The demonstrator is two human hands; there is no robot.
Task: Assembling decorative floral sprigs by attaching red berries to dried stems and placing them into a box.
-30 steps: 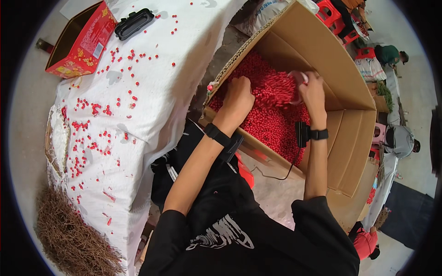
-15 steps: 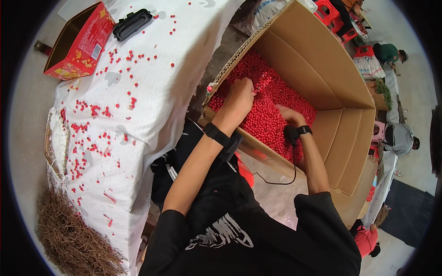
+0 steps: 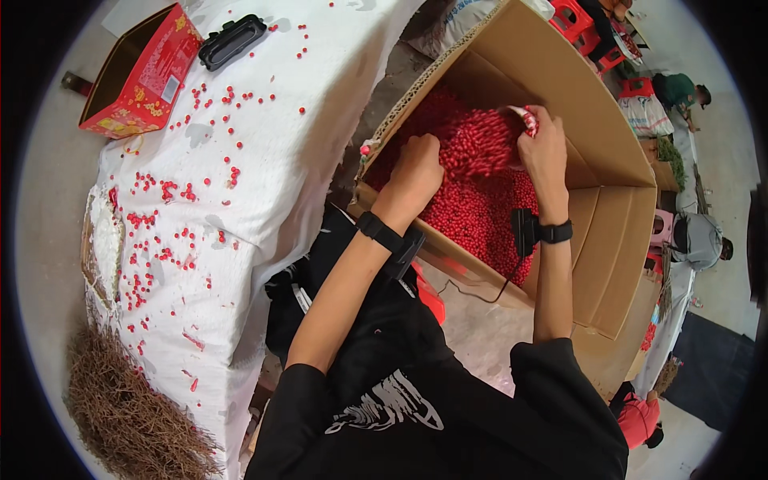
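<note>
Inside a tall open cardboard box (image 3: 560, 104) lies a deep heap of small round red berries (image 3: 472, 216). Over the heap, my right hand (image 3: 546, 152) is closed on a bunch of red berries (image 3: 480, 140), blurred by motion. A pale, reddish strip shows at my fingertips, its kind unclear. My left hand (image 3: 414, 172) is closed in a fist at the box's near left side, beside the bunch. Its fingertips face away, so what they hold is hidden. Black straps with small devices are round both wrists.
A white-covered table (image 3: 272, 160) on the left carries scattered berries, a red box (image 3: 152, 76) and a black case (image 3: 232, 42). Dry brown stems (image 3: 128, 408) are piled at lower left. A dark cable hangs from my right wrist. Red stools (image 3: 570, 20) and several people are beyond the box.
My right hand has risen out of the heap and moved to the far side, with the berry bunch now lifted and blurred. My left hand has stayed nearly in place.
</note>
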